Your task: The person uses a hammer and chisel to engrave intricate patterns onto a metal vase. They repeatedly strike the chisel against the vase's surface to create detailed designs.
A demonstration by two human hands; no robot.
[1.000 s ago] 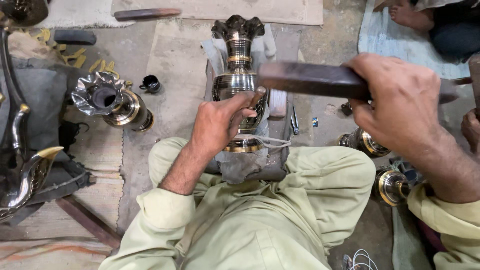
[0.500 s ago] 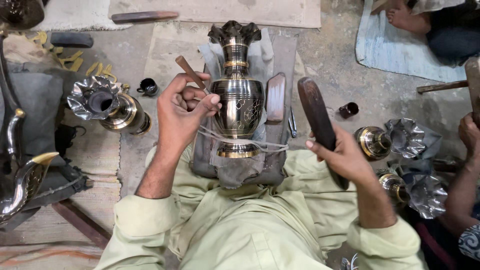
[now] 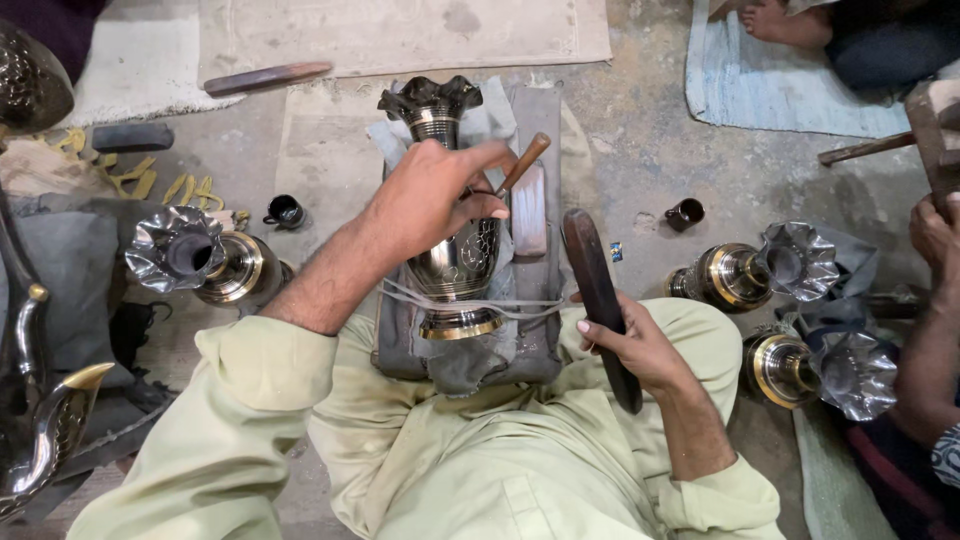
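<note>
My left hand [image 3: 430, 200] pinches a wooden-handled chisel [image 3: 522, 166] against the brass vase [image 3: 455, 250], strapped on the grey pad [image 3: 535, 340] between my knees. My right hand [image 3: 640, 345] grips the dark mallet [image 3: 598, 290]. I judge a glancing blow could skid the tip, scarring the vase.

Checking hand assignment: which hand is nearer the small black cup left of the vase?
Left. The left hand rests on the vase, just right of the black cup; the right hand sits farther right, gripping the wooden mallet.

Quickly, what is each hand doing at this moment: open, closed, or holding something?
Left hand: closed on a wooden-handled chisel, held over the metal vase.
Right hand: closed on a dark wooden mallet, held beside the vase.
</note>
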